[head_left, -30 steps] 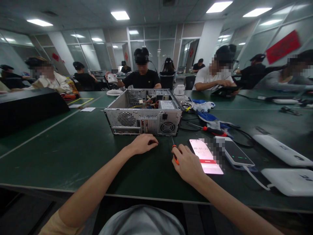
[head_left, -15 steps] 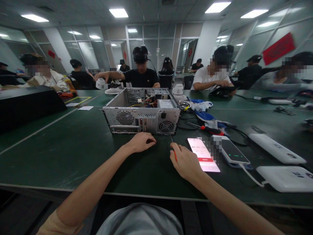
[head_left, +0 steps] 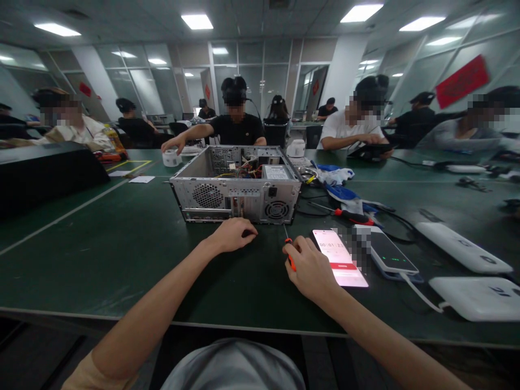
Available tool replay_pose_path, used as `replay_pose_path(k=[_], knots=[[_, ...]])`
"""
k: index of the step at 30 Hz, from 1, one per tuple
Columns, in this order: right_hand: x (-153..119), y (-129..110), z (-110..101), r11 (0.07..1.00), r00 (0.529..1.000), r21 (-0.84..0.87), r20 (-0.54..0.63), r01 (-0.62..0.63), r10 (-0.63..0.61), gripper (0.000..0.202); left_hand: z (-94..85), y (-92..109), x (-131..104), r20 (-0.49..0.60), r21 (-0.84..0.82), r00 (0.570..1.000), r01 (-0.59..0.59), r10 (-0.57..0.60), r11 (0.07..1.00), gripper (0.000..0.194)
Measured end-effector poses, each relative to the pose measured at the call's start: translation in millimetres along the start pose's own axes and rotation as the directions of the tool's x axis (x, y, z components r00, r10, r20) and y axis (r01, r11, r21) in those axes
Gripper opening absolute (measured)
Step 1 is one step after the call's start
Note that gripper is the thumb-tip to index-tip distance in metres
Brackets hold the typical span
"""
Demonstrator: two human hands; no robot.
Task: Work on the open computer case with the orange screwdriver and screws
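A metal computer case (head_left: 221, 194) without its top panel lies on the table, with its vented rear side towards me. My right hand (head_left: 311, 268) is closed around the orange-and-black handle of a screwdriver (head_left: 288, 249). The thin shaft points away from me at the lower right corner of the case; the meeting of tip and case is too small to make out. By the bottom edge of the case is my left hand (head_left: 233, 235), its fingers curled towards the thumb. Whatever its fingertips hold, if anything, is hidden.
A lit phone (head_left: 341, 259) lies right of my right hand, then a power bank (head_left: 390, 250) with a white cable and white devices (head_left: 463, 246). Behind are a red-and-black screwdriver (head_left: 353, 216) and blue-white gloves (head_left: 343, 197). Across the table a person's hand (head_left: 174, 145) touches a white device.
My right hand has shifted slightly towards me, and more of the screwdriver handle shows. My left hand barely moved. The co-worker opposite has lowered the white device to the table.
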State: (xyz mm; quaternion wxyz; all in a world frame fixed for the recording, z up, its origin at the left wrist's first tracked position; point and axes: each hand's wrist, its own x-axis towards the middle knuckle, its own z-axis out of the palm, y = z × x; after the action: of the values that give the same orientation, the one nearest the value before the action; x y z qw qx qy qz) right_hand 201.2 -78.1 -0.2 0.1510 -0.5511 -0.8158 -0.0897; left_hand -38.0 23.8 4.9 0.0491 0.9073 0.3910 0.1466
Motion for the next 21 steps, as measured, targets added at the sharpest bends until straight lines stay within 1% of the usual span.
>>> replay_pose_path(k=[1, 4, 6, 9, 12, 14, 17, 21], knots=[[0.5, -0.5, -0.6, 1.000, 1.000, 0.008, -0.006, -0.003, 0.003, 0.015, 0.2, -0.1, -0.1, -0.002, 0.003, 1.000, -0.001, 0.001, 1.000, 0.023], [2.2, -2.8, -2.8, 0.999, 1.000, 0.026, -0.009, -0.025, 0.025, 0.033, 0.3, 0.5, -0.1, -0.007, 0.007, 1.000, -0.005, 0.005, 1.000, 0.023], [2.9, -4.3, -4.3, 0.999, 0.999, 0.022, 0.013, -0.046, 0.046, 0.038, 0.0, 1.1, 0.0, -0.007, 0.009, 1.000, -0.003, 0.003, 1.000, 0.024], [3.2, -6.0, -6.3, 0.996, 0.994, -0.003, 0.062, -0.090, 0.090, 0.032, -1.1, 1.8, -0.1, 0.001, 0.014, 1.000, 0.000, 0.000, 1.000, 0.024], [3.1, -6.8, -7.1, 0.993, 0.988, -0.018, 0.101, -0.114, 0.115, 0.035, -2.3, 2.1, -0.2, 0.008, 0.010, 1.000, 0.008, -0.008, 1.000, 0.025], [2.9, -6.6, -6.6, 0.992, 0.986, -0.021, 0.108, -0.122, 0.124, 0.029, -2.6, 1.7, -0.4, 0.010, 0.010, 1.000, 0.018, -0.018, 1.000, 0.025], [2.1, -5.2, -4.1, 0.996, 0.994, -0.023, 0.074, -0.082, 0.084, 0.021, -2.5, 0.6, -0.4, 0.003, 0.015, 1.000, 0.024, -0.024, 1.000, 0.024], [0.4, -2.4, 0.3, 0.999, 1.000, -0.031, 0.022, -0.008, 0.009, 0.019, -2.1, -0.2, 0.0, -0.003, -0.001, 1.000, 0.022, -0.022, 1.000, 0.024]])
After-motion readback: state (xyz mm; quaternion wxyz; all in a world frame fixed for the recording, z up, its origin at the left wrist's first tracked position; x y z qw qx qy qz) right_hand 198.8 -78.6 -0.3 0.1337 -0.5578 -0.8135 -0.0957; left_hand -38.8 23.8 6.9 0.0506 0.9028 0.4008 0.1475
